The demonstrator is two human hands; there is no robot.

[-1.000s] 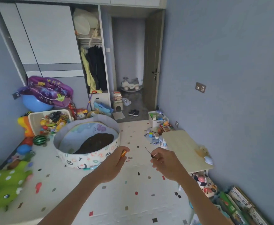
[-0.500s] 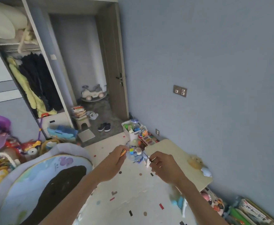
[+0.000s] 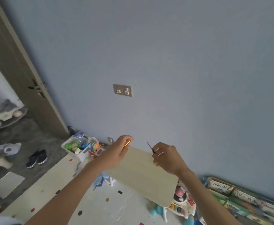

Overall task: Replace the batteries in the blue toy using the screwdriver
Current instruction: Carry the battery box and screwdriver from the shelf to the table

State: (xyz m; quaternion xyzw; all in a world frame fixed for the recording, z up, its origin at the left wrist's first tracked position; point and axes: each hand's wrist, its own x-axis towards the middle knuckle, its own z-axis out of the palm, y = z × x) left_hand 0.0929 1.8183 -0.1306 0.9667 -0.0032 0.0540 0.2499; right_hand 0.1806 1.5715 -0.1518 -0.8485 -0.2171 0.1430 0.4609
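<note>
The view has swung right since the earlier frames: the ball pit and wardrobe have dropped out of sight, the blue wall (image 3: 165,54) fills most of the head camera's picture, and the pale tabletop (image 3: 142,174) that sat off to the right then now lies under both raised hands at lower centre. The left hand (image 3: 116,155) is closed around a small shiny orange-gold object (image 3: 127,142), of which only the tip shows above the fingers; it looks like a battery kept ready for the swap, though that cannot be confirmed at this size. The right hand (image 3: 167,157) pinches the screwdriver (image 3: 149,146) between thumb and fingers, its thin dark shaft pointing up and to the left, clear of the other hand, a carrying hold and not a working one. Both hands hang above the tabletop without touching it, seemingly so the items can be brought to a firm surface. Which toy is the blue one cannot be settled: a blurred blue plaything (image 3: 103,181) lies on the speckled floor mat (image 3: 84,200) beside the tabletop's left edge, and other bluish pieces sit at the bottom edge near the books along the wall. A white bin of toys (image 3: 77,147) stands at left centre by the door. The battery job itself appears not yet begun.
</note>
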